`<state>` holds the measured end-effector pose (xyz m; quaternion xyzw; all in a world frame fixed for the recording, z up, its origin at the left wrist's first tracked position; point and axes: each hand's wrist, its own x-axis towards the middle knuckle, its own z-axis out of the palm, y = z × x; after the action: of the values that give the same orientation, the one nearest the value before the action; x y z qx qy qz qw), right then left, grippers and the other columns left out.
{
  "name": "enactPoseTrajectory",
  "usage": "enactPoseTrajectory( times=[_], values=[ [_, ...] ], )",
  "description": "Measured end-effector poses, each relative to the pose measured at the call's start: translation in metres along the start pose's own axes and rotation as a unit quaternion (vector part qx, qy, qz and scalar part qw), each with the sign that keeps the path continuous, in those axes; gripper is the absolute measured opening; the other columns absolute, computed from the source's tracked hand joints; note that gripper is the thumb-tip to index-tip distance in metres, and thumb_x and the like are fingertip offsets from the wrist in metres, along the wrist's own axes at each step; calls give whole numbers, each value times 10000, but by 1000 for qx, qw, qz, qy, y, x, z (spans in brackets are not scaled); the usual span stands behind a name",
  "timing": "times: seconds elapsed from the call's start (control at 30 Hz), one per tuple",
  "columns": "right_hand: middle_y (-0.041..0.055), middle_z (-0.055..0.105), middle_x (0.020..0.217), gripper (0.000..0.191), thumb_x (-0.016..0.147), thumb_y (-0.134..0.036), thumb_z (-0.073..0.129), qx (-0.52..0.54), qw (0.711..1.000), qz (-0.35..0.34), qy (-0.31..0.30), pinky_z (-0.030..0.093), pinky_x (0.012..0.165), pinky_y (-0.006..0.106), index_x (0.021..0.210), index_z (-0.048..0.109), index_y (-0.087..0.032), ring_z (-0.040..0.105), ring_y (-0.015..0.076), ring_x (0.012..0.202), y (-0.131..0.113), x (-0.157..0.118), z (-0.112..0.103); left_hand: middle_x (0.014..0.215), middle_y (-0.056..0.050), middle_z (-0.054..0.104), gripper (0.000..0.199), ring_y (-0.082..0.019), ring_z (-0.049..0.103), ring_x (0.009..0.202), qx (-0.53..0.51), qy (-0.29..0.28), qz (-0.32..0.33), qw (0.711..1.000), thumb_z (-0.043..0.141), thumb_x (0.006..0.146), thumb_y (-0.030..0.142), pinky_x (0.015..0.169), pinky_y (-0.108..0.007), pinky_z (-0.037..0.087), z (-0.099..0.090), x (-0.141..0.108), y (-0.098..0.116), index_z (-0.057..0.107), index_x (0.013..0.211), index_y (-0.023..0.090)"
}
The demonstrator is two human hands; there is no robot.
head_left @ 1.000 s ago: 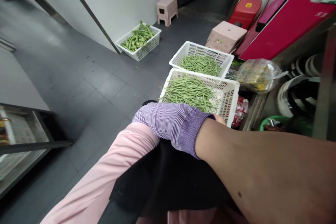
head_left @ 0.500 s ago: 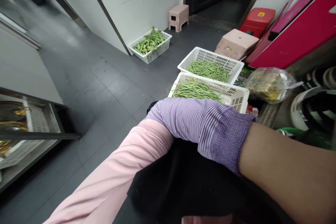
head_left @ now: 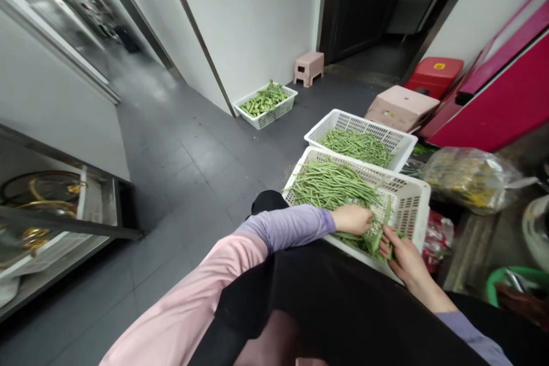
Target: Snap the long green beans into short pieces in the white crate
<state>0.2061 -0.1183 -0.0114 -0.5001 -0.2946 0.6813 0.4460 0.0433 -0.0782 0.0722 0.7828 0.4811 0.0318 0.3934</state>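
My left hand (head_left: 353,219) is over the near white basket (head_left: 417,214), fingers curled closed just above the green beans (head_left: 332,183). What lies between those fingers is too small to make out. On the basket's right side, my right hand (head_left: 401,251) has its thumb and fingers closed on a few green beans (head_left: 377,239), one of which points upward. Both hands are close together. Long beans lie heaped in the left part of the basket, and its slotted wall shows at the right.
A second white basket (head_left: 408,154) of beans stands behind. A smaller one (head_left: 274,117) with chunkier green vegetables is by the wall. Pink stools (head_left: 309,68), a filled plastic bag (head_left: 472,177), a green basin (head_left: 493,286) and a metal rack (head_left: 122,223) stand around.
My left forearm, earlier stretched across the view with its hand unseen, has drawn back and lowered to the basket. My right hand has come into view holding beans. The view has tilted up.
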Motion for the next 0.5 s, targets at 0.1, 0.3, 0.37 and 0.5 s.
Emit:
enactPoseTrajectory(
  times=[0.1,0.3,0.37,0.5],
  values=[
    [-99,375,527,445,604,-400,897,65,997,28,4,299,327,158,747,553,-157,329,36,379,-2,14,9,798,-29,660,204,-119,612,572,-252,-120,-74,957,440,976,272,607,-300,544,24,-4,-38,587,883,165],
    [-91,421,540,489,515,-393,909,80,994,7,67,325,333,170,710,519,-172,364,40,393,-1,30,25,619,63,541,188,-47,489,392,-442,-34,-124,888,460,973,234,425,-190,431,57,7,-49,550,834,146],
    [-85,461,553,514,486,-378,916,82,990,-21,109,333,342,177,697,492,-179,386,42,401,-2,34,25,600,70,527,183,-42,481,387,-458,-6,-140,878,454,968,210,414,-181,423,56,8,-49,561,835,143],
    [-94,463,541,535,493,-420,901,68,983,-68,160,309,343,187,700,462,-197,376,41,385,-10,36,28,578,75,519,119,-43,482,393,-462,-3,-150,874,529,914,161,410,-171,425,51,7,-44,556,800,141]
  ],
)
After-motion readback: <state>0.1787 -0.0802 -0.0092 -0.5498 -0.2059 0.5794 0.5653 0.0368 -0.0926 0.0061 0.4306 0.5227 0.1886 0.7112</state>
